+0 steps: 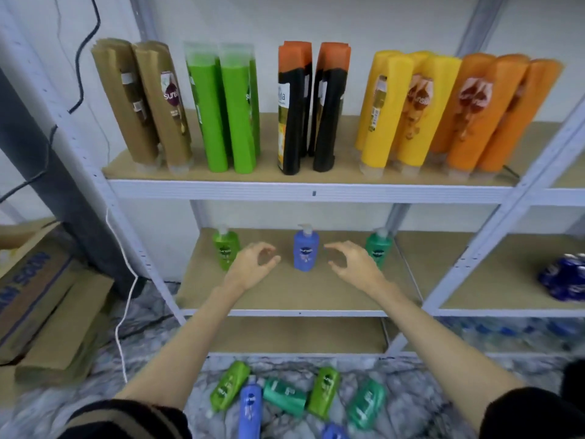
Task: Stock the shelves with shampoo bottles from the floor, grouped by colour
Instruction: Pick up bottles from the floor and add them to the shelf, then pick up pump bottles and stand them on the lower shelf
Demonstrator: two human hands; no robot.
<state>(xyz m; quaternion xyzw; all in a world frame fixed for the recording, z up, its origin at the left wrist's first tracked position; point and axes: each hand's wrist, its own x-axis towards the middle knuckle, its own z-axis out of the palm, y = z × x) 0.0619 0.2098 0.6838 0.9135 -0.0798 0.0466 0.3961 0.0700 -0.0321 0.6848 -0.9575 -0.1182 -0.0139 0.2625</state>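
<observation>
Left hand [251, 264] and right hand [351, 263] hover with released grip on each side of the upright blue bottle [305, 252] on the middle shelf [285, 296]; neither touches it.

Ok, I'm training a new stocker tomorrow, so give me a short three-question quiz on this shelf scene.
1. True or false: the left hand is gripping the blue pump bottle on the middle shelf.
2. Which colours stand on the middle shelf, left to right?
A. light green, blue, dark green
B. blue, yellow, orange
C. dark green, brown, blue
3. Fill in: the bottles not yet stocked lie on the ____.

Key:
1. False. Both the left hand and the right hand are open, either side of it, not touching.
2. A: light green bottle, blue, dark green bottle.
3. floor, for example the blue bottle on the floor.
</observation>
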